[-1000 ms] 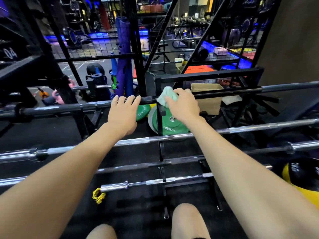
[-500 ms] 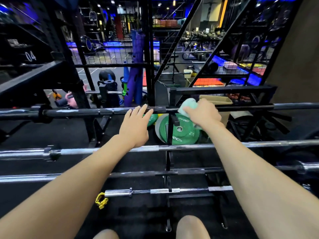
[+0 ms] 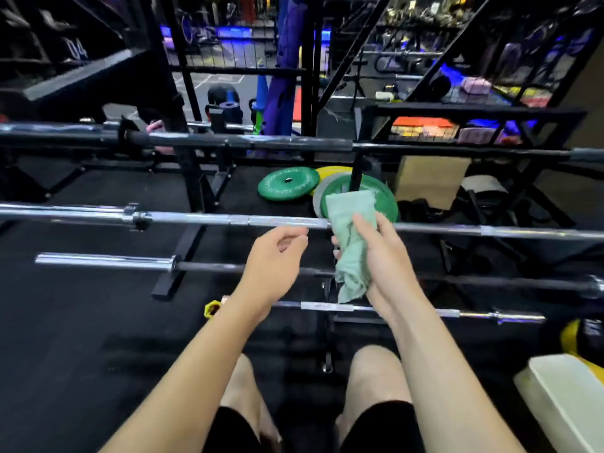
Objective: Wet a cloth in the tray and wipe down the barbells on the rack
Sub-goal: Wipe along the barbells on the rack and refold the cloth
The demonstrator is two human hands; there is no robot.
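My right hand (image 3: 380, 256) holds a pale green cloth (image 3: 351, 230) upright above the lower barbells, its tail hanging down past my palm. My left hand (image 3: 274, 261) hovers just left of it, fingers loosely curled, holding nothing. Several barbells lie across the black rack: a dark top bar (image 3: 294, 143), a chrome bar (image 3: 196, 218) right behind the cloth, a darker bar (image 3: 104, 260) below it, and a short chrome bar (image 3: 457, 312) nearest me. A white tray (image 3: 568, 397) sits at the bottom right, partly cut off.
Green weight plates (image 3: 287, 184) and a yellow plate lie on the black floor behind the rack, next to a cardboard box (image 3: 431, 181). Black rack uprights and shelving stand beyond. A yellow clip (image 3: 211, 309) sits on the short bar's left end. My knees are below.
Both hands have drawn back from the top bar toward me. The right hand brought the cloth down to the second bar's level; the left let go of the top bar. The view tilted down.
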